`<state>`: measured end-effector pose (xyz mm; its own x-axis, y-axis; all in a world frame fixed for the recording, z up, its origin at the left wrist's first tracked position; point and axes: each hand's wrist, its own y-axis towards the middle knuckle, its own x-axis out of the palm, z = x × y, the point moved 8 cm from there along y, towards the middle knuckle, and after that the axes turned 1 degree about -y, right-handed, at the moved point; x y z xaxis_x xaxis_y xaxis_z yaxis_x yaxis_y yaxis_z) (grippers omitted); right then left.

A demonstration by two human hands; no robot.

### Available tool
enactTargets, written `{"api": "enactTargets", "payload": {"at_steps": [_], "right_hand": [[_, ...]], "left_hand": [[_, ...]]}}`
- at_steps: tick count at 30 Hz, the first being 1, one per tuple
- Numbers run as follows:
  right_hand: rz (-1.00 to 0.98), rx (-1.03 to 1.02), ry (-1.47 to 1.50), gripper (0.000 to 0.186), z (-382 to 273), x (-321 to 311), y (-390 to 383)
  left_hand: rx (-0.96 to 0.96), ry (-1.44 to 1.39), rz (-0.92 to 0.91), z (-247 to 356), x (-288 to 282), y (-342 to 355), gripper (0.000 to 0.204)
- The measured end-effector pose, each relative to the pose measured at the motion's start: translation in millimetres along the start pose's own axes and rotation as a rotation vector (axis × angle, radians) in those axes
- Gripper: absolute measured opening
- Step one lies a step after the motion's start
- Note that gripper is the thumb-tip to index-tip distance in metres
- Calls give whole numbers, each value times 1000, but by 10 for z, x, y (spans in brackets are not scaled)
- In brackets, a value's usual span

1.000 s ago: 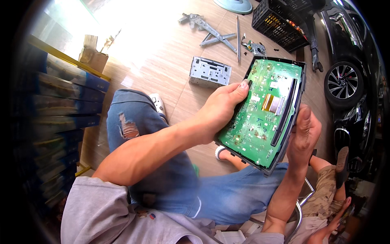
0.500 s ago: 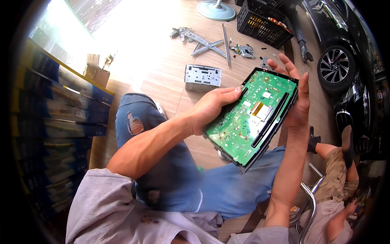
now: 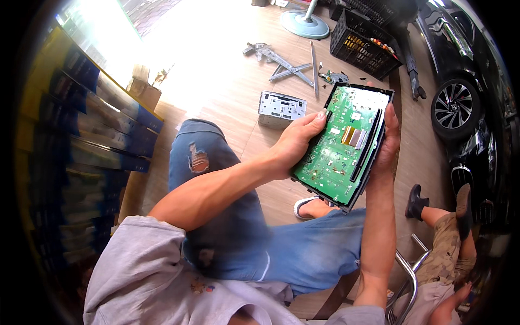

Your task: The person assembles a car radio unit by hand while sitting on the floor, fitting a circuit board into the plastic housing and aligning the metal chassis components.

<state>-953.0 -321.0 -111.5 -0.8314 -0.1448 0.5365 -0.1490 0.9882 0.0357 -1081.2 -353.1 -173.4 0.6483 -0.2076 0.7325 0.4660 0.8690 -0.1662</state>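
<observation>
One circuit board [image 3: 331, 162], lengthwise 1-to-7 o'clock
Left hand [image 3: 297, 139] clamps it at 9; right hand [image 3: 388, 142] meets 3, closure hidden.

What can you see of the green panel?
The green panel is a rectangular circuit board dotted with small components, in a black, plastic-looking frame. An amber ribbon cable sits mid-board; a long black strip runs near the right edge. Tilted, components up, it's held above the floor, left hand gripping one long edge, right hand against the other.
</observation>
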Motion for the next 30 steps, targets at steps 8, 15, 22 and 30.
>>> {"api": "enactTargets", "payload": {"at_steps": [8,15,22,30], "right_hand": [[13,66,7,52,108,-100,5],[-95,-67,-71,61,-139,-92,207],[-319,-131,-89,72,-423,-3,125],[-377,-277,-204,116,-597,229,24]], "left_hand": [[43,4,49,-216,-114,112,44],[-97,-35,-8,-69,-3,72,41],[-274,192,-29,355,238,-166,43],[-187,454,-103,935,415,-198,40]]}}
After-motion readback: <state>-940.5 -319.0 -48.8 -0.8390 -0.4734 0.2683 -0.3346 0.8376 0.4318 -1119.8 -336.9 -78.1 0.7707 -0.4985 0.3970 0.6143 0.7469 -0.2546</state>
